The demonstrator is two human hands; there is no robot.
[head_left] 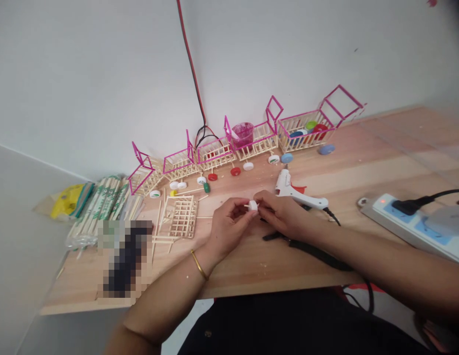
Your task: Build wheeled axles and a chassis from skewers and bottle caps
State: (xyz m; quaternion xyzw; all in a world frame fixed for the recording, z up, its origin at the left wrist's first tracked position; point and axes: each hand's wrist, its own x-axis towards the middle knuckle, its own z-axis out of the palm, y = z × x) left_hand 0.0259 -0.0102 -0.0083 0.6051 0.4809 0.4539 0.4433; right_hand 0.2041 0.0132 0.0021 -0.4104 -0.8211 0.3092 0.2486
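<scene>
Between my two hands, over the middle of the table, is a small white bottle cap [253, 205] standing on edge. My left hand [231, 224] pinches it from the left with thumb and fingers. From the right, the closed fingertips of my right hand [281, 212] grip at the cap's other side. A pale bit of thin stick seems to poke out by the cap, partly hidden by fingers. Just beyond my right hand lies a white hot glue gun [301, 197]. Left of my left hand sits a small lattice frame of wooden sticks [183, 217].
Several stick carts with pink rims [218, 157] line the wall, bottle-cap wheels at their front. A pink cup [242, 135] stands in one. Bundled sticks [103, 204] lie at left, near a pixelated dark object [127, 261]. A power strip [417, 222] with plug is at right.
</scene>
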